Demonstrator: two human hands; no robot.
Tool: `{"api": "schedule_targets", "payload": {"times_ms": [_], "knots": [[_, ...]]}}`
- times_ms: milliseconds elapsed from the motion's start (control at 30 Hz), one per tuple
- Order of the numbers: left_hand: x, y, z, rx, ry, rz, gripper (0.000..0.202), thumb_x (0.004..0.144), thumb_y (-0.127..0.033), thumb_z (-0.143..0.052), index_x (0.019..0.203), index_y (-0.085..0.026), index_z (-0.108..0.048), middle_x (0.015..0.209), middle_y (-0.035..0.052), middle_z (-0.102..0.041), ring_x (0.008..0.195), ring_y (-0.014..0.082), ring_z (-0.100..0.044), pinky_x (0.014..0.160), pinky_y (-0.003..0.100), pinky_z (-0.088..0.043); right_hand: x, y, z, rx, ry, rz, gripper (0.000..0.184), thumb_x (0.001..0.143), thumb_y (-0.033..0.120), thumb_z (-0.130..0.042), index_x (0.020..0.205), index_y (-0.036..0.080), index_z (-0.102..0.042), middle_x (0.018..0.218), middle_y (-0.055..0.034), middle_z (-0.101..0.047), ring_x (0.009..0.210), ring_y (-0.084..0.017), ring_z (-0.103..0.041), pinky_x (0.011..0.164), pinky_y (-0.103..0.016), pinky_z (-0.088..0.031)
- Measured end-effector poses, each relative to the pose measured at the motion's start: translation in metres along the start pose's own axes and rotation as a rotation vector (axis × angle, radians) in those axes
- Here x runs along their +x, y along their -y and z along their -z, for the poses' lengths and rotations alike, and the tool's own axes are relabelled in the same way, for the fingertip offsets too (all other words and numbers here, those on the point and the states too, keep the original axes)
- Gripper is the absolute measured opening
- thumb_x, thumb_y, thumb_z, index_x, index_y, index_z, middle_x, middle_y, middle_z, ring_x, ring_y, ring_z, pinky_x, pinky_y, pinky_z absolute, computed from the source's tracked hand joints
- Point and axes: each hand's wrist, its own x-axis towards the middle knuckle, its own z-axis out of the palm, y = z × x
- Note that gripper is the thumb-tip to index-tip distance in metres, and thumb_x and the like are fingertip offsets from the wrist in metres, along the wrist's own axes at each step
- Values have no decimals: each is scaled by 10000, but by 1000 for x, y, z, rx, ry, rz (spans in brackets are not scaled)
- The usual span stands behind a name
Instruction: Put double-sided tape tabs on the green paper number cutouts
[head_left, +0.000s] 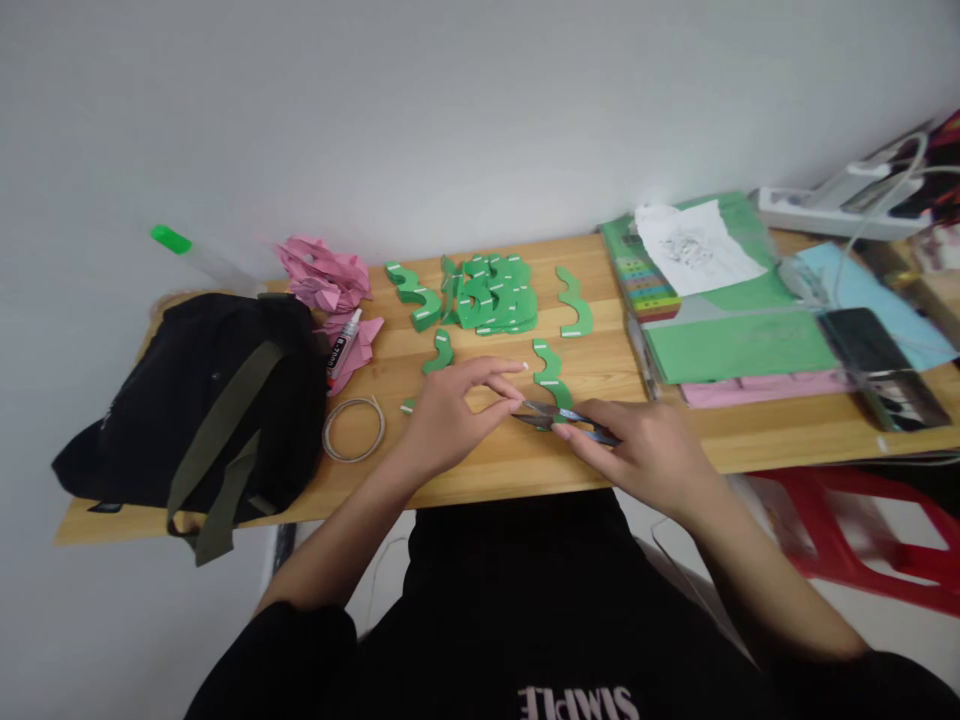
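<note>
Landmark: stack of green, wavy-edged flat pieces (496, 298) on the light wooden table (495, 468). Right hand (643, 447), on the near side of the stack and to its right, is closed around a slim two-bladed metal tool (550, 409); scissors or tweezers, can't tell. Its tips point left, at the other hand. Left hand (459, 412), straight nearer than the stack: thumb and a finger pinched at the tips, index held out with a tiny white bit (525, 366) on its end. Hands apart, tool bridging them; can't tell if the pinch holds anything.

Loose green wavy piece with white strips (548, 362) lies nearer than the stack, slightly right, partly behind the tool. Thin ring-shaped roll of pale tape (353, 430) is nearer and left of the stack.

Handling, judged: tool light, stiff, smooth; grip the rear, clear of the tips. Green pieces likely light, bendy, easily creased; take by edges, off the white strips. White bit probably clingy; fingertip or tool tip only.
</note>
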Motion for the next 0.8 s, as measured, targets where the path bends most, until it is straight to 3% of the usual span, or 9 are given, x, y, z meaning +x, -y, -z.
{"api": "schedule_targets", "payload": {"times_ms": [200, 367, 467, 533, 600, 700, 800], "knots": [[1, 4, -8, 150, 41, -94, 335, 773, -73, -667, 1081, -195, -617, 781, -24, -739, 893, 171, -694, 888, 336, -494, 2, 5, 4, -136, 186, -96, 454, 903, 526, -453, 799, 174, -721, 590, -57, -712, 473, -168, -614, 456, -259, -220], [-1, 9, -21, 93, 26, 54, 398, 747, -50, -650, 1112, -194, -584, 764, -22, -714, 848, 174, -687, 872, 347, -488, 7, 17, -1, -282, 380, -295, 397, 871, 511, -535, 823, 163, -719, 627, -107, -719, 511, -203, -630, 450, -268, -168], [-7, 15, -32, -49, -57, 184, 460, 736, -60, -646, 1165, -197, -552, 752, -27, -701, 799, 159, -679, 875, 352, -483, 8, 10, -14, -239, 383, -478, 384, 858, 504, -549, 840, 159, -718, 656, -129, -716, 552, -230, -639, 461, -270, -217], [-10, 19, -38, -161, -83, 265, 491, 734, -79, -644, 1196, -196, -529, 766, -21, -700, 819, 158, -676, 866, 344, -483, 8, -1, -26, -9, 268, -570, 416, 862, 533, -503, 824, 172, -706, 665, -114, -708, 597, -232, -641, 487, -277, -298], [-13, 22, -44, -249, -78, 326, 503, 732, -96, -644, 1209, -191, -516, 785, -11, -704, 848, 160, -672, 861, 339, -479, 7, -11, -38, 400, 142, -584, 451, 848, 569, -466, 788, 176, -679, 696, -91, -702, 649, -215, -641, 549, -286, -395], [-12, 23, -51, -305, -59, 359, 531, 721, -91, -644, 1224, -178, -497, 788, -10, -706, 852, 153, -668, 880, 344, -469, 7, -17, -52, 930, 67, -567, 416, 731, 577, -592, 788, 170, -655, 754, -63, -694, 685, -186, -628, 645, -301, -472], [-9, 23, -56, -326, -55, 359, 536, 721, -76, -636, 1227, -173, -488, 788, -13, -709, 840, 145, -673, 899, 350, -468, 8, -15, -58, 1095, 32, -613, 369, 638, 497, -707, 801, 168, -664, 719, -25, -664, 626, -149, -582, 638, -302, -471]]}}
